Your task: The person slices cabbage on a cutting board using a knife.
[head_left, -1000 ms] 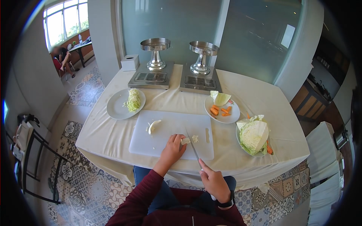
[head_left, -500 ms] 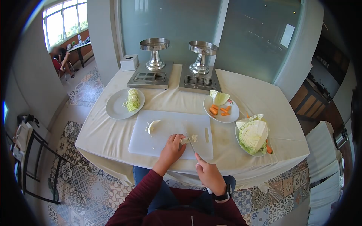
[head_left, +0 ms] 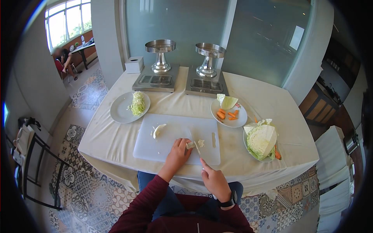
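Knife point(head_left: 195, 145) drawn nearer; right hand point(head_left: 215, 181) grips it, left hand point(head_left: 177, 153) pins cabbage piece point(head_left: 190, 145); plate point(head_left: 120, 112) holds shreds.

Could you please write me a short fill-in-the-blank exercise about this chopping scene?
1. The right hand holds a ___.
2. The left hand steadies a cabbage piece on the white ___.
3. Beside the wedge on the right plate lie orange ___ pieces.
Missing words: knife; cutting board; carrot.
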Motion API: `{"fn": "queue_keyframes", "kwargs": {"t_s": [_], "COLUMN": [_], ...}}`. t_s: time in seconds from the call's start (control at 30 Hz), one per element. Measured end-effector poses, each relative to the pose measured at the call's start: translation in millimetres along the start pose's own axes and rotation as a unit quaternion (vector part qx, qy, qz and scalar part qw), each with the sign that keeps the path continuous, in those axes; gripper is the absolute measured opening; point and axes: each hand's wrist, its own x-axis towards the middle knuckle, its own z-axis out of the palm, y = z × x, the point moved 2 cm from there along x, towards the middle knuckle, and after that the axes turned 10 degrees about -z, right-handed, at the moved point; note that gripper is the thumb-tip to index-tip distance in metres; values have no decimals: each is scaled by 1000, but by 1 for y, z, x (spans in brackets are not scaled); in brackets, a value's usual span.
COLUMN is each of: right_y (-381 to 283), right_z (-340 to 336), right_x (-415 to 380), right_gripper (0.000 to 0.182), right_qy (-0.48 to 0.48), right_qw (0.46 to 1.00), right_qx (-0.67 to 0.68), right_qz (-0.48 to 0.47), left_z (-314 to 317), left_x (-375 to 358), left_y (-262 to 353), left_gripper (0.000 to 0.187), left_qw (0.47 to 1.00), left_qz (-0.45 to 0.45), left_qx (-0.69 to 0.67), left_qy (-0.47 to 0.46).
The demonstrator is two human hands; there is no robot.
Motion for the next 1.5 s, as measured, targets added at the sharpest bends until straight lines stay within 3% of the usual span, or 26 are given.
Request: {"fn": "queue_keyframes", "kwargs": {"t_s": [0.37,0.57,0.67,0.97,1.5], "right_y": [16,14,15,20,8], "right_z": [-5,-17,-15,-7,-5], "right_x": [-9,-11,-10,-12,-12], "right_gripper": [47,47,48,48,49], "right_qy": [38,8,9,38,30], "right_qw": [997,994,993,994,998], "right_qx": [57,104,109,95,60], "right_qz": [-46,41,38,-24,-15], "left_z": [0,-1,-1,-1,-1], "left_x": [0,0,0,0,1], "left_y": [0,2,2,1,2], "left_gripper": [29,27,27,29,30], "left_qw": [1000,999,999,1000,1000], "left_qz": [13,-25,-23,6,-5], "left_qx": [-4,-13,-8,8,4], "left_qy": [4,-23,-23,-14,-10]}}
